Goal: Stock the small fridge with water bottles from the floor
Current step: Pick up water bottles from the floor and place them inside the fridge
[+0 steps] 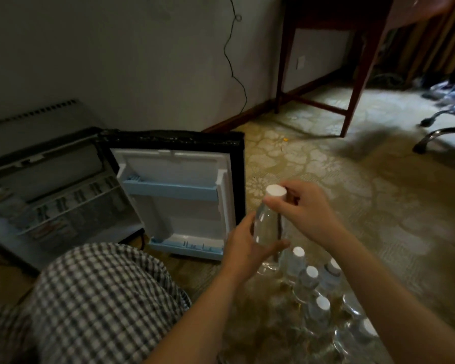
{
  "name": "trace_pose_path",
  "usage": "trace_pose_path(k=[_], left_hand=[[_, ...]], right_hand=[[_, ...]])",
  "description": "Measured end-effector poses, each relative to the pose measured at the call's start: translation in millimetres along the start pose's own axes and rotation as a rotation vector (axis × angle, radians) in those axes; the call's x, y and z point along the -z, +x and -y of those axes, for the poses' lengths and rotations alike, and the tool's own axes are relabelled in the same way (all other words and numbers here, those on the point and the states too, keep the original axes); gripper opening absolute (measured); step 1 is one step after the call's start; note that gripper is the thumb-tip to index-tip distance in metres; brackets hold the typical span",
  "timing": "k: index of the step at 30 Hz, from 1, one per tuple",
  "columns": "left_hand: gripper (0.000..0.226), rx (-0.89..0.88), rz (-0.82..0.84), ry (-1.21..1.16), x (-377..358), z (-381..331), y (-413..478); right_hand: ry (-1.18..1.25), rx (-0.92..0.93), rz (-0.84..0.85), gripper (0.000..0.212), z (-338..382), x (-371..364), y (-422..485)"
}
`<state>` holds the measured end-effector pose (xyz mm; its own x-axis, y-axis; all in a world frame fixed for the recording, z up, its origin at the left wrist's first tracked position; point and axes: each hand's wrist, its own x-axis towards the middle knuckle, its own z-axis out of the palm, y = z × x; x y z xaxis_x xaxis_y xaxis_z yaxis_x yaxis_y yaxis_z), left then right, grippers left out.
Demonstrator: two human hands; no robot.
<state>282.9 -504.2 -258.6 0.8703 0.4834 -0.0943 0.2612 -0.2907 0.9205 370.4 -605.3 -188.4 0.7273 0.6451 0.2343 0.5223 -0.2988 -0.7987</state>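
A clear water bottle (265, 219) with a white cap is held upright above the floor, in front of the open fridge door. My left hand (250, 245) grips its lower body from the left. My right hand (304, 210) pinches its neck just under the cap. Several more white-capped bottles (310, 290) stand in torn plastic wrap on the floor below my hands. The small fridge (50, 190) stands at the left with its door (179, 195) swung wide open; blue door shelves look bare, and bottles lie on the wire shelf inside.
My knee in checked fabric (97, 300) fills the lower left. A wooden table leg (357, 82) and a chair base (439, 135) stand to the right on patterned carpet. A black cable (234, 74) hangs down the wall behind the fridge.
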Motion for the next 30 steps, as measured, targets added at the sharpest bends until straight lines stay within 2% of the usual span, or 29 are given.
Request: trace_pose_path(k=[5, 8, 11, 16, 22, 26, 30], left_hand=[[0.064, -0.128, -0.135, 0.106, 63.1, -35.3, 9.0], [0.065, -0.191, -0.221, 0.21, 100.8, -50.4, 9.3], [0.062, -0.243, -0.308, 0.294, 141.6, -60.4, 5.0], [0.063, -0.249, -0.468, 0.435, 215.6, -65.1, -1.8], [0.06, -0.191, -0.618, 0.48, 290.8, -48.9, -8.1], [0.054, -0.077, -0.69, 0.448, 327.3, -26.8, -7.1], [0.054, -0.022, -0.716, 0.389, 358.0, 3.7, -3.3]], right_hand=[[-0.027, 0.131, -0.051, 0.016, 57.5, -6.7, 21.9], [-0.044, 0.192, -0.087, 0.024, 88.7, -18.5, 39.0], [-0.125, 0.235, -0.062, 0.035, 118.4, -34.4, 59.1], [-0.119, 0.265, 0.023, 0.038, 173.9, -69.8, 87.4], [-0.085, 0.291, 0.145, 0.046, 229.2, -132.3, 112.9], [-0.071, 0.277, 0.216, 0.054, 248.3, -185.6, 123.9], [-0.041, 0.272, 0.238, 0.049, 258.7, -232.6, 139.5]])
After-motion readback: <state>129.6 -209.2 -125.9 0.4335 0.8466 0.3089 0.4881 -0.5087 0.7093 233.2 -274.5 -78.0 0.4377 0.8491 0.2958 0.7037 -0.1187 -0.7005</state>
